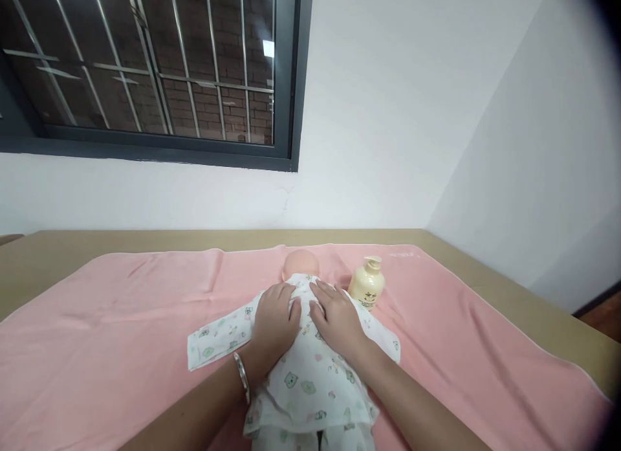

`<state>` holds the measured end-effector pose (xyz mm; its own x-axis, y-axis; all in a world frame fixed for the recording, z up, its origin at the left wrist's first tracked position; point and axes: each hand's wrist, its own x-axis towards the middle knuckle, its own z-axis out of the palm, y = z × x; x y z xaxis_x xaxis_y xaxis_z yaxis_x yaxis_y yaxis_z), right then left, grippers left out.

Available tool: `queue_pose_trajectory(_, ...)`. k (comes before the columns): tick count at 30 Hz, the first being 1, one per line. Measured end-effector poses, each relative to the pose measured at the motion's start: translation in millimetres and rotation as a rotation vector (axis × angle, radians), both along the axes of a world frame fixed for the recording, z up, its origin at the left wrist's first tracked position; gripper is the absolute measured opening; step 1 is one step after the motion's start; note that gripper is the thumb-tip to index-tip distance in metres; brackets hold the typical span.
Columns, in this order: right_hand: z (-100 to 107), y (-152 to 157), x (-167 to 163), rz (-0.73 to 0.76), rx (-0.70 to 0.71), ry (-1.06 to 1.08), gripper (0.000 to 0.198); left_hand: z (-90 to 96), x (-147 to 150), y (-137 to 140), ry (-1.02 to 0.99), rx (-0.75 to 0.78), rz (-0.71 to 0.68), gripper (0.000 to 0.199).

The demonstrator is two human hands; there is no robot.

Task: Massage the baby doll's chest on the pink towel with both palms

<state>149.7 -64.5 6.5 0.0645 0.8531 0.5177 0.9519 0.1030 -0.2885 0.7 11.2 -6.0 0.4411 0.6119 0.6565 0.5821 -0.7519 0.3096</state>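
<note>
A baby doll [301,263] lies on a pink blanket, its bald head pointing away from me. It wears a white top [310,380] printed with small green and pink figures, its sleeves spread to both sides. Flat on the upper left of the top rests my left hand [277,315], fingers stretched out. My right hand [334,315] lies likewise on the upper right, thumb towards the left one, with a narrow gap between them. White printed trousers [286,440] show at the bottom edge. What lies beneath my palms is hidden.
A cream pump bottle [367,283] stands just beyond the doll's right-hand sleeve. The pink blanket [121,334] has creases and covers most of the tan tabletop [485,289]. Behind it rise a white wall [388,114] and a dark-framed window [294,82] with metal bars.
</note>
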Motion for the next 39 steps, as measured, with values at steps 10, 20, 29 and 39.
queue_pose_trajectory(10, 5, 0, 2, 0.040, -0.120, 0.063, 0.046, -9.7, 1, 8, -0.044, -0.064, -0.029, 0.033)
queue_pose_trajectory(20, 3, 0, 3, 0.045, -0.104, 0.103, 0.045, -7.5, 0, 7, -0.076, -0.074, -0.026, 0.031)
queue_pose_trajectory(29, -2, 2, 4, 0.043, -0.092, 0.095, 0.045, -8.6, 1, 7, -0.071, -0.080, -0.026, 0.031)
queue_pose_trajectory(39, 13, -4, -2, 0.027, -0.023, 0.065, 0.053, -13.3, -2, 6, -0.095, -0.062, -0.034, 0.034)
